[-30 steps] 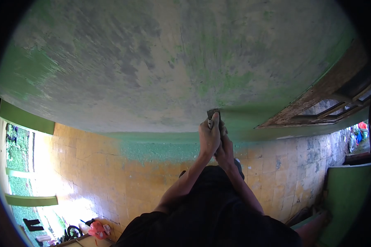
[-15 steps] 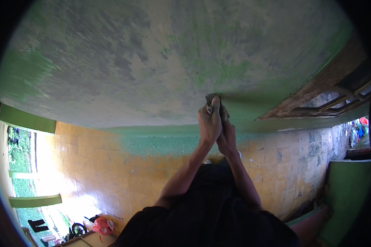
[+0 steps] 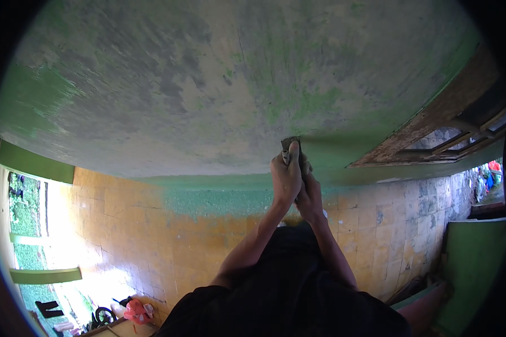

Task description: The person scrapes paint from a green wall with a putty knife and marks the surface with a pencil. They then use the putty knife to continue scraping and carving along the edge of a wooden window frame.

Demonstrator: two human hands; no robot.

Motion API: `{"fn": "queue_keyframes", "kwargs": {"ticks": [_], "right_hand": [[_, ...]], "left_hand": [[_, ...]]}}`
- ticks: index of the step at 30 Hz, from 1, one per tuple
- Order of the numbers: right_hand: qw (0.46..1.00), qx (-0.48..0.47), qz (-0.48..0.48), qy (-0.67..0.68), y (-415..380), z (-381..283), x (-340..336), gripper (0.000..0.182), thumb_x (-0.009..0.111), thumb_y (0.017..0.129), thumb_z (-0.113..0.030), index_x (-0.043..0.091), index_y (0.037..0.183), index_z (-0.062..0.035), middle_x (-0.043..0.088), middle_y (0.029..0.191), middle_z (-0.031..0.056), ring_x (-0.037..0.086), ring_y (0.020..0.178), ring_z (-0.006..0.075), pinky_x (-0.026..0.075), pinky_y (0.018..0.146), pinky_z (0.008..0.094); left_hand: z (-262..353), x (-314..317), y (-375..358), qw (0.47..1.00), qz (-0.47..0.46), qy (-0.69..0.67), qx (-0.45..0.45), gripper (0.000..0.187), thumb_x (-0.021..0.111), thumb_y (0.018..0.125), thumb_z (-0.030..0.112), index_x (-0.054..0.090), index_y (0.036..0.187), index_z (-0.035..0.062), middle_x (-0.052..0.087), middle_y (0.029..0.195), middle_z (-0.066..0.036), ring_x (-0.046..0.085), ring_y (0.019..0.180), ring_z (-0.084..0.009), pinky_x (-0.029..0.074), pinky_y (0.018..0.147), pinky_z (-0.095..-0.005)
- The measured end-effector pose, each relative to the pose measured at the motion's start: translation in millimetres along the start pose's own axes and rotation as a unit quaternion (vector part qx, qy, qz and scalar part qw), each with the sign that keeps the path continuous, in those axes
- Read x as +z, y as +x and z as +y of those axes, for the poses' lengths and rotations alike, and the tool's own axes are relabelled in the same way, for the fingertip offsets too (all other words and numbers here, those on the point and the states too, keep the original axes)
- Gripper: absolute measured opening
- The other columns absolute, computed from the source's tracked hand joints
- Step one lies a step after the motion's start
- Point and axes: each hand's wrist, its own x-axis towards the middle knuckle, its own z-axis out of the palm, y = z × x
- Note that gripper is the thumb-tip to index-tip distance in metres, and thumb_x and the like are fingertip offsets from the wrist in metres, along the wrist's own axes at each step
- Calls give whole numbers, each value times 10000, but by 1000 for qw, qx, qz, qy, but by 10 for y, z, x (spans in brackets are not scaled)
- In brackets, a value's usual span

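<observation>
A paint scraper (image 3: 290,141) presses its flat dark blade against the wall (image 3: 208,112), which shows patches of green paint and bare grey. My left hand (image 3: 287,178) is closed around the scraper's handle, with the thumb laid along it toward the blade. Just beside it, my right hand (image 3: 310,194) is closed on the same tool from the other side. Part of the handle is hidden by the fingers. Both arms stretch forward, wrists close together.
Yellowish floor tiles (image 3: 152,219) lie below, with turquoise flecks (image 3: 219,202) along the wall's foot. A brown wooden window frame (image 3: 410,135) is set in the wall at right. A green panel (image 3: 478,269) stands lower right; a pink bag (image 3: 138,310) sits lower left.
Both hands and the scraper have shifted slightly down along the wall, toward the floor. The grip looks the same.
</observation>
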Motion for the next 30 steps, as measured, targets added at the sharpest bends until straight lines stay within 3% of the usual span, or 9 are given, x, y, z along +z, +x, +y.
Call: {"fn": "queue_keyframes", "kwargs": {"ticks": [4,7,10,22,25,26,28,29,30], "right_hand": [[999,2,-27,-19,147,-185,-44,469,495,1008,-284,508,1334,53,605,802,31,522,568,60,402,481,240],[999,34,-2,-25,-28,-222,-2,358,472,996,-222,565,1216,44,635,756,117,587,639,162,472,612,336],[999,29,11,-14,-73,-132,26,353,475,992,-214,564,1213,47,631,721,120,608,638,181,478,620,339],[990,-123,26,-60,160,193,-73,283,525,984,-191,583,1142,36,626,729,146,624,642,193,484,623,358],[991,37,-73,-101,39,739,-435,257,559,985,-197,601,1145,0,604,733,144,574,629,194,462,613,363],[988,8,-54,-143,-25,972,-569,245,576,983,-203,613,1144,-23,599,734,136,552,627,188,452,608,362],[976,3,2,-217,-269,1626,-967,210,583,990,-209,624,1105,-39,584,730,87,521,626,155,421,577,341],[968,25,41,-247,-461,2048,-1249,196,574,999,-208,623,1068,-31,575,726,45,513,626,129,400,551,321],[954,110,82,-266,-735,2486,-1589,216,584,989,-226,649,1122,-68,591,706,125,595,616,172,450,572,357]], "left_hand": [[341,50,0,1000,-5,0,24,527,496,1076,331,531,662,6,540,569,-39,532,532,-134,440,514,-319],[208,7,4,1000,4,0,7,515,498,1075,333,526,672,15,531,565,-36,538,530,-139,443,513,-318],[93,-1,-49,999,13,-21,-21,503,498,1075,337,520,685,20,525,562,-37,543,531,-141,448,514,-316],[-176,-90,52,999,-5,42,18,528,481,1076,377,593,765,-34,627,653,-79,641,639,-171,530,609,-333],[-811,-381,-43,986,-21,149,66,503,485,1069,386,614,848,-47,658,692,-106,661,685,-192,536,639,-350],[-1198,-604,-78,974,-37,200,100,480,493,1063,383,618,885,-45,659,702,-127,662,693,-205,538,649,-367],[-1738,-1250,-259,927,-129,352,12,330,536,1028,304,621,1033,-15,662,851,-265,643,802,-486,519,704,-500],[-2116,-1627,-402,886,-154,436,-31,346,531,1023,331,645,1068,8,676,904,-264,647,865,-477,517,736,-542],[-2486,-2017,-660,850,-145,504,-59,374,523,1013,367,666,1046,22,682,896,-255,652,874,-471,517,760,-559]]}}
